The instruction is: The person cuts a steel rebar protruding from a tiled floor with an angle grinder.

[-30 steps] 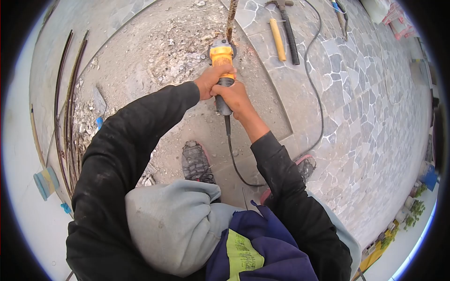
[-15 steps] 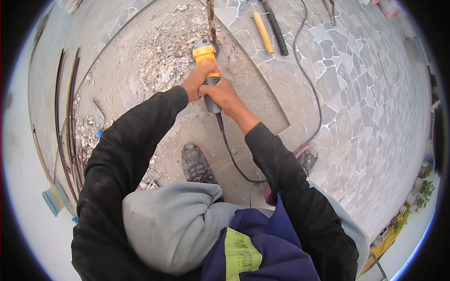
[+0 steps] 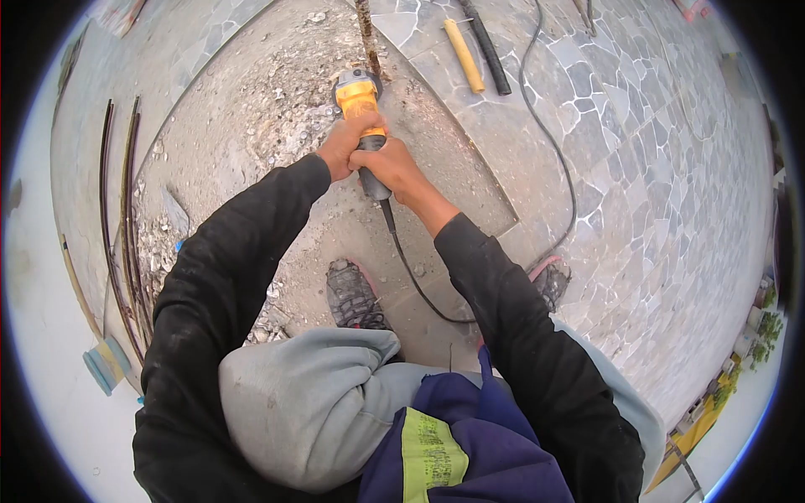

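Both of my hands are wrapped around a yellow and black angle grinder [image 3: 359, 99], its head pointing away from me. My left hand [image 3: 342, 147] grips the yellow body near the middle. Just behind it, my right hand [image 3: 392, 168] closes around the black rear handle. The grinder's head is right at the lower part of a rusty metal bar [image 3: 366, 33] that rises from the rubble-strewn ground. A black power cord [image 3: 402, 256] leaves the handle and curves toward my right leg. The disc is mostly hidden behind the head.
Rubble [image 3: 277, 105] covers the sunken patch around the grinder. Long thin rods [image 3: 127, 210] lie at the left. A yellow tube [image 3: 464, 55] and a black ribbed bar [image 3: 486, 46] rest on the stone paving [image 3: 620, 142] at the right, beside a long cable [image 3: 553, 134]. My shoe [image 3: 354, 295] stands below the grinder.
The grinder and both hands have shifted slightly left in view, and the bar and tube appear a little further left and up. My grip is the same.
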A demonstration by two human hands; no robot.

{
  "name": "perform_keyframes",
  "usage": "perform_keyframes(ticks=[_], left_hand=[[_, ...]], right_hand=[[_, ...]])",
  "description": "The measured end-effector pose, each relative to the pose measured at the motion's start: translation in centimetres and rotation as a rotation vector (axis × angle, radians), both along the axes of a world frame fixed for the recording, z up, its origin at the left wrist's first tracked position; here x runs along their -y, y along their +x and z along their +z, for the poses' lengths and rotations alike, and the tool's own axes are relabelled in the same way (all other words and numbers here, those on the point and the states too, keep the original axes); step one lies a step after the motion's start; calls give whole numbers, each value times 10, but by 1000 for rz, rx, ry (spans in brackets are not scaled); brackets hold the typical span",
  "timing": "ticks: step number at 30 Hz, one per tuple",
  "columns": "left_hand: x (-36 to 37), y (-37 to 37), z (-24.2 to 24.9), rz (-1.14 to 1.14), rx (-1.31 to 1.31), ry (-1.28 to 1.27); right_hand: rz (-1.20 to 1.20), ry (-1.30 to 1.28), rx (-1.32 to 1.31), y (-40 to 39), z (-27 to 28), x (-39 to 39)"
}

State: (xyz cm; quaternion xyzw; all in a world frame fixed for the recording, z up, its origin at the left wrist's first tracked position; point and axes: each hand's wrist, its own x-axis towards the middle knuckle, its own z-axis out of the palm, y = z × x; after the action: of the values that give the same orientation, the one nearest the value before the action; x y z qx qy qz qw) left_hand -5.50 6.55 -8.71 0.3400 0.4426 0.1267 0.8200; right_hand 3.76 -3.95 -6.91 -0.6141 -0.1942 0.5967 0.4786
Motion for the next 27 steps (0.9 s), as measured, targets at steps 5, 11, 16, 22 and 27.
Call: perform_keyframes(ticks=[5, 11, 16, 22, 27], left_hand=[[-8, 0, 1, 21, -38, 1], [1, 2, 5, 0, -38, 19], [13, 8, 4, 22, -33, 5], [23, 18, 11, 47, -18, -25], [23, 21, 8, 21, -21, -27]], right_hand=[[-10, 3, -31, -3, -4, -8], [-6, -33, -11, -1, -8, 1], [9, 23, -33, 7, 1, 12], [27, -2, -21, 19, 9, 18], [24, -8, -20, 23, 8, 19]])
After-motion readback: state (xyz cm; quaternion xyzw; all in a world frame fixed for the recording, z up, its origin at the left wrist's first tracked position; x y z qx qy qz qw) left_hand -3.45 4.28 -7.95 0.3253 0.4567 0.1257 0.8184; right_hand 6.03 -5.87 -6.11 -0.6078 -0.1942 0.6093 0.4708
